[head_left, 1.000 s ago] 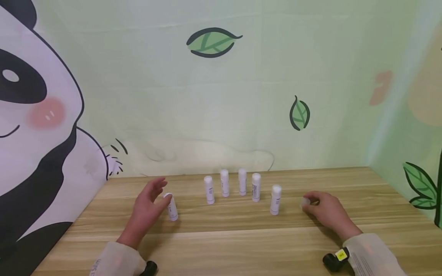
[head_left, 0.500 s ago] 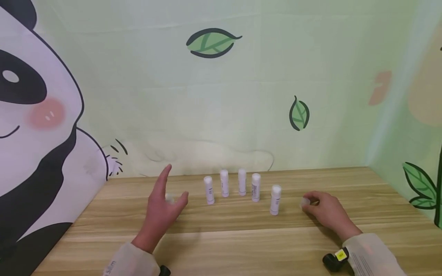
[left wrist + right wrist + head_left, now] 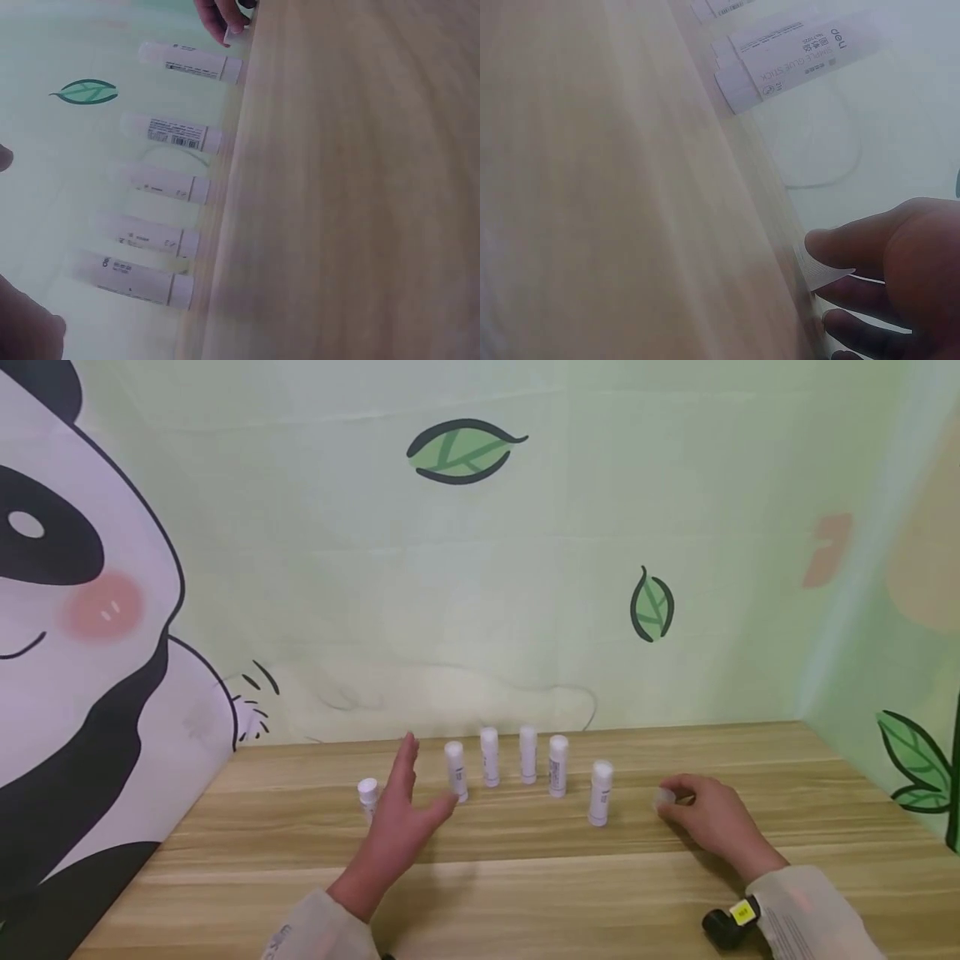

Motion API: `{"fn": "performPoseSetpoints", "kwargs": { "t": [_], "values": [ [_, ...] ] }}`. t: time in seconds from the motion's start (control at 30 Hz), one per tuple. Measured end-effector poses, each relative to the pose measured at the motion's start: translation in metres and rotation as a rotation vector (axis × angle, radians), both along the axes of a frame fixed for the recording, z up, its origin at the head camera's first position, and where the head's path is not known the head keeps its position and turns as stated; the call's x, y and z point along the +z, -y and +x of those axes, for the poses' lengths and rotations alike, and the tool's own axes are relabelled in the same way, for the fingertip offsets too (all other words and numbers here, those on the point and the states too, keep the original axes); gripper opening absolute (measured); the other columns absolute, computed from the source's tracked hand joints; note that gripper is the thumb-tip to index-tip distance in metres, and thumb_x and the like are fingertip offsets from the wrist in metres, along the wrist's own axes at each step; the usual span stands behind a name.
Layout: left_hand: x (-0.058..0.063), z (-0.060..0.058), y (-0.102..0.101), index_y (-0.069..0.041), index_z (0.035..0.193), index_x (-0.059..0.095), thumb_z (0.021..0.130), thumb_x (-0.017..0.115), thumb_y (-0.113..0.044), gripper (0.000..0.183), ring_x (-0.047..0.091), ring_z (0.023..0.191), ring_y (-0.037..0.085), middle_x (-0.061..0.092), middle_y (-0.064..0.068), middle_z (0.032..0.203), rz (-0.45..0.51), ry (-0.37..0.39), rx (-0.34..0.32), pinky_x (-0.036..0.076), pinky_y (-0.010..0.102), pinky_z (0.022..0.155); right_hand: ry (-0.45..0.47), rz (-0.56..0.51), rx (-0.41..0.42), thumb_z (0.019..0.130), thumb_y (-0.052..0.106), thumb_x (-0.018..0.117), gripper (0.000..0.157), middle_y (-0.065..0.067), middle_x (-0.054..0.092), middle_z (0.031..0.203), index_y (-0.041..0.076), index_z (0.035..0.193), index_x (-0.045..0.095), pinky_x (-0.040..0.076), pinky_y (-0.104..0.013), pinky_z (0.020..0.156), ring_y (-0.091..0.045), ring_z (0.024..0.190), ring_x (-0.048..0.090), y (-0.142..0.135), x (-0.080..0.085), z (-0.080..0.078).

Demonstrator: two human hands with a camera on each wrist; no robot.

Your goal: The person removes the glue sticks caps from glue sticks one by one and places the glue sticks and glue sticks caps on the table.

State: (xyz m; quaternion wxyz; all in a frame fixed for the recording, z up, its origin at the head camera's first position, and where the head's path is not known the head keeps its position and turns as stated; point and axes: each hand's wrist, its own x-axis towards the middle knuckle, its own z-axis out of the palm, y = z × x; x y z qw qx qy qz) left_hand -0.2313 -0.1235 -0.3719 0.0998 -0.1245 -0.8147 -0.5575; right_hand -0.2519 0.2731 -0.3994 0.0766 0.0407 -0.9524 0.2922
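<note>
My left hand (image 3: 405, 827) is raised over the table with thumb and fingers spread, holding nothing. Its thumb tip overlaps the base of a white glue stick (image 3: 456, 767) in the head view. Behind the hand's left side stands another glue stick (image 3: 367, 792), its lower part hidden. More upright glue sticks form a curved row, with one (image 3: 600, 795) at its right end. On the right, my right hand (image 3: 708, 814) pinches a small white ribbed, cap-like piece (image 3: 821, 266) between thumb and fingers, low at the tabletop.
The wood-grain table (image 3: 525, 893) reaches back to a pale green printed cloth (image 3: 480, 568) with leaves and a panda (image 3: 97, 610). Black wrist devices, one (image 3: 727, 928) by the right sleeve, sit near the table's front.
My left hand has left the leftmost glue stick, spread its fingers and moved right to the second one. The leftmost stick stays standing. My right hand keeps its place and hold.
</note>
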Motion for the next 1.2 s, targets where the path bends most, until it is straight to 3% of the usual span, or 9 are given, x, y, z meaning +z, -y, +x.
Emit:
{"fn": "performPoseSetpoints", "kwargs": {
  "t": [0.3, 0.73, 0.97, 1.2],
  "values": [
    [-0.01, -0.011, -0.006, -0.015, 0.156, 0.001, 0.089, 0.068, -0.031, 0.097, 0.016, 0.149, 0.035, 0.011, 0.013, 0.163, -0.059, 0.12, 0.007, 0.023, 0.053, 0.117, -0.01, 0.001, 0.0, 0.087, 0.024, 0.069, 0.04, -0.018, 0.069, 0.107, -0.002, 0.118, 0.063, 0.051, -0.045, 0.078, -0.028, 0.092, 0.065, -0.001, -0.002, 0.0],
    [-0.027, -0.042, -0.011, -0.016, 0.156, 0.006, 0.095, 0.06, -0.025, 0.082, 0.019, 0.146, 0.042, 0.021, 0.022, 0.159, 0.097, 0.272, -0.042, 0.024, 0.057, 0.115, 0.005, -0.003, -0.011, 0.088, 0.025, 0.069, 0.041, -0.017, 0.068, 0.108, -0.001, 0.119, 0.063, 0.051, -0.045, 0.078, -0.027, 0.093, 0.064, -0.001, -0.002, -0.001],
    [-0.032, -0.054, -0.012, -0.014, 0.154, 0.016, 0.095, 0.059, -0.02, 0.074, 0.027, 0.144, 0.04, 0.032, 0.022, 0.154, 0.118, 0.272, -0.047, 0.026, 0.059, 0.114, 0.003, -0.003, -0.015, 0.087, 0.024, 0.069, 0.041, -0.017, 0.068, 0.108, -0.001, 0.119, 0.063, 0.051, -0.045, 0.079, -0.027, 0.093, 0.064, -0.001, -0.003, -0.001],
    [-0.034, -0.057, -0.016, -0.011, 0.149, 0.029, 0.097, 0.055, -0.014, 0.058, 0.042, 0.136, 0.039, 0.043, 0.025, 0.146, 0.118, 0.263, -0.035, 0.032, 0.059, 0.111, -0.006, -0.002, -0.021, 0.087, 0.023, 0.069, 0.039, -0.016, 0.069, 0.107, 0.0, 0.118, 0.064, 0.051, -0.045, 0.08, -0.026, 0.093, 0.064, -0.001, -0.004, 0.0]
  ]
}}
